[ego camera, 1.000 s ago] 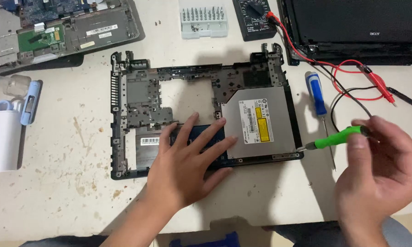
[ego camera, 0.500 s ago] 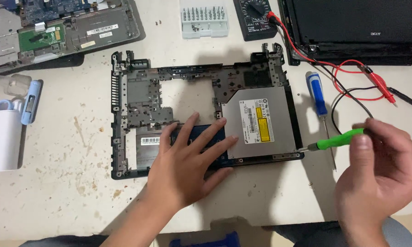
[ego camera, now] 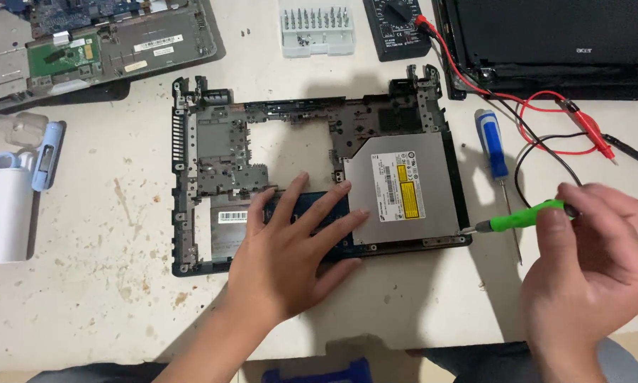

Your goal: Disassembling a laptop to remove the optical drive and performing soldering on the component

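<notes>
A black laptop base shell [ego camera: 220, 145] lies on the white table, with a silver optical drive [ego camera: 404, 186] seated in its right half. My left hand [ego camera: 290, 248] lies flat, fingers spread, on the shell's front middle, pressing it down. My right hand [ego camera: 592, 266] grips a green-handled screwdriver [ego camera: 524, 216]. Its tip touches the shell's front right corner beside the drive.
A blue-handled screwdriver [ego camera: 494, 145] lies right of the shell. Red and black probe leads [ego camera: 553, 124] run from a multimeter [ego camera: 397, 28]. A bit set [ego camera: 313, 28], a laptop lid [ego camera: 553, 42], a dismantled palmrest [ego camera: 92, 50] and a white and blue kit [ego camera: 7, 206] surround it.
My right hand and the green screwdriver have shifted very slightly; the tip stays at the shell's corner. My left hand has not moved.
</notes>
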